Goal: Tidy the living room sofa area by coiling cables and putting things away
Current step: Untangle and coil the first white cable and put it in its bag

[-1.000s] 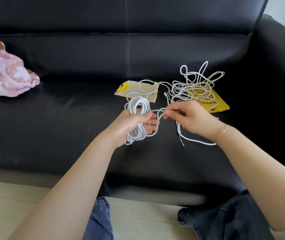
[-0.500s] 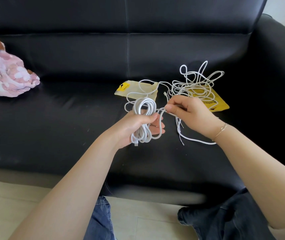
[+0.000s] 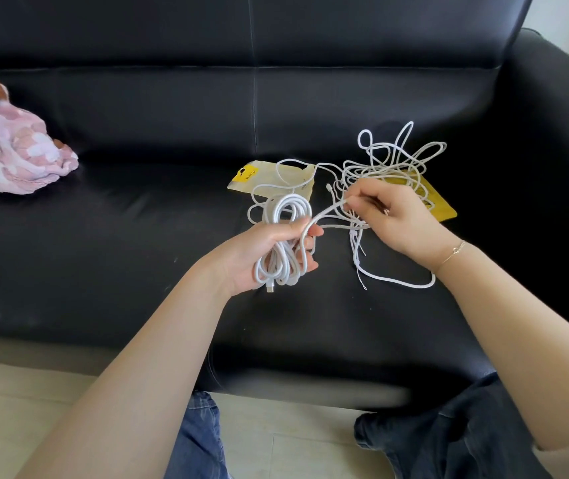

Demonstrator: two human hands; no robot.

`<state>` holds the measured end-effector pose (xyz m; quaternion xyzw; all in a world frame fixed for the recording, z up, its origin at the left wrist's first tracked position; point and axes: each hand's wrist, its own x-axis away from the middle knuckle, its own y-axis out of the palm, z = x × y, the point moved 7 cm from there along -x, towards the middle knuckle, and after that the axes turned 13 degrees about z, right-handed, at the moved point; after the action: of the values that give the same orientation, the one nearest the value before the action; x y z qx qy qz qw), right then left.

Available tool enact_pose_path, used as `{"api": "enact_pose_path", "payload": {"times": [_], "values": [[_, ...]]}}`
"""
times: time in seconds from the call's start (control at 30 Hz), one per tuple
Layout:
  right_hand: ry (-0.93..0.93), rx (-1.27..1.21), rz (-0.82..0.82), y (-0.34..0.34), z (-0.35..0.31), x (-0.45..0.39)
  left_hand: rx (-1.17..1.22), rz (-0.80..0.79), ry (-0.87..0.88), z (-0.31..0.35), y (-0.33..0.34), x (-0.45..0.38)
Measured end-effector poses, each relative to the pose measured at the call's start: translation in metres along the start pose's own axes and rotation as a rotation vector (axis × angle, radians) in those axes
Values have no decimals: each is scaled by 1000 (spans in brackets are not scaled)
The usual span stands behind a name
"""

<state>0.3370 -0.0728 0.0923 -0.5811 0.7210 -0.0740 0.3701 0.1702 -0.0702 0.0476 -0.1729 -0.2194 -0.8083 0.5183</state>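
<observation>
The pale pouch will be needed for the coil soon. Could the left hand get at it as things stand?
Probably not yet. The left hand has its grip full of the coil. The pouch lies just beyond it on the sofa, with thin cable loops draped over it, so it would have to free up first.

Sofa seat (image 3: pixel 138 257): cable tangle (image 3: pixel 390 167) at 1 o'clock, lying over one pouch (image 3: pixel 438 205); second pouch (image 3: pixel 269 178) at 12 o'clock, left of tangle; folded blanket (image 3: pixel 10 150) at 10 o'clock.
</observation>
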Motion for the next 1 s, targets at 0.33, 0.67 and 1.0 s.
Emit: {"api": "enact_pose_path", "payload": {"times": [0.33, 0.67, 1.0], "values": [[-368, 243, 157, 10, -29, 7, -258, 102, 53, -15, 5, -12], [-127, 100, 143, 3, -19, 3, -294, 137, 87, -9, 2, -14], [128, 46, -48, -12, 12, 0, 45, 203, 225, 12, -14, -10]]}}
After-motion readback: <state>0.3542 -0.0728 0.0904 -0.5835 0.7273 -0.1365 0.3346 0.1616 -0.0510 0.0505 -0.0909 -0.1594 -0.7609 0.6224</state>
